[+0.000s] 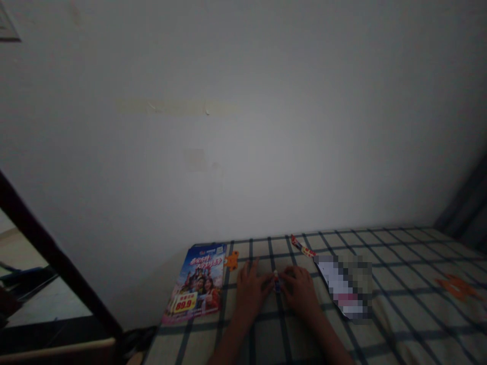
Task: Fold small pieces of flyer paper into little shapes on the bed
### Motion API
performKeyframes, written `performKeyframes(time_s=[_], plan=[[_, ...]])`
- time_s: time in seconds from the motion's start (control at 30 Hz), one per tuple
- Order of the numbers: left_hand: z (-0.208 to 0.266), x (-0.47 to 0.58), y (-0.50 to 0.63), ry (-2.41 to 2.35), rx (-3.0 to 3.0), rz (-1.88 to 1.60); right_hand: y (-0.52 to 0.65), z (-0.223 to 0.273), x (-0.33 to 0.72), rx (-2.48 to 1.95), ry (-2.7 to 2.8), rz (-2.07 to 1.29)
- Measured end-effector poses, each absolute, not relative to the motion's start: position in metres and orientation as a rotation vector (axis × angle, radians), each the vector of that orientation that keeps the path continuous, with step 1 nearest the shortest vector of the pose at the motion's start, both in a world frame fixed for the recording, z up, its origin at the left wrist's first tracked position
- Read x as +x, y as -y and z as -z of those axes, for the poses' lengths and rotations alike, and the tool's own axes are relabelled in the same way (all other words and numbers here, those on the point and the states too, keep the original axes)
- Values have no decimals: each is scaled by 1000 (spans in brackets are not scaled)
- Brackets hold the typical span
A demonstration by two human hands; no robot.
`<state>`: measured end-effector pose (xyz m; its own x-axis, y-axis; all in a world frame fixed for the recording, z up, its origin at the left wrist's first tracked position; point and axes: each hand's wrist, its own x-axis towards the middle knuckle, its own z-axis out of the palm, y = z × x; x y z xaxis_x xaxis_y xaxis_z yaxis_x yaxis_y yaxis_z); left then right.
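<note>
Between my two hands, low in the middle of the head view, is a small narrow item (277,282) with a whitish top and dark and red colouring; its kind is too small to make out. The thumb and forefinger of my left hand (250,285) pinch its left side, while the other fingers stretch forward over the checked cloth. From the other side, my right hand (301,287) has its fingers bent in and its fingertips on the same item. Both wrists rest low, near the cloth.
A colourful flyer (198,284) lies left of my hands, with an orange shape (232,260) on the cloth beside it. To the right are a red-and-yellow wrapper strip (303,247) and a partly blurred white packet (335,281). The pale wall (289,152) rises behind the checked cloth (403,268).
</note>
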<state>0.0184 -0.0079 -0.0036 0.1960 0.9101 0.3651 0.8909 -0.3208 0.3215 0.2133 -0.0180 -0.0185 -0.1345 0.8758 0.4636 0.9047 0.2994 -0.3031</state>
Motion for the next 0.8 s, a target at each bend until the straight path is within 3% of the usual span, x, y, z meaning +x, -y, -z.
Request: performKeyframes(time_s=[0.5, 0.8], plan=[[11, 19, 5, -1843, 2458, -674, 19, 23, 207, -1679, 2024, 69], [-1, 22, 13, -1838, 2390, -813, 19, 24, 210, -1592, 1978, 110]])
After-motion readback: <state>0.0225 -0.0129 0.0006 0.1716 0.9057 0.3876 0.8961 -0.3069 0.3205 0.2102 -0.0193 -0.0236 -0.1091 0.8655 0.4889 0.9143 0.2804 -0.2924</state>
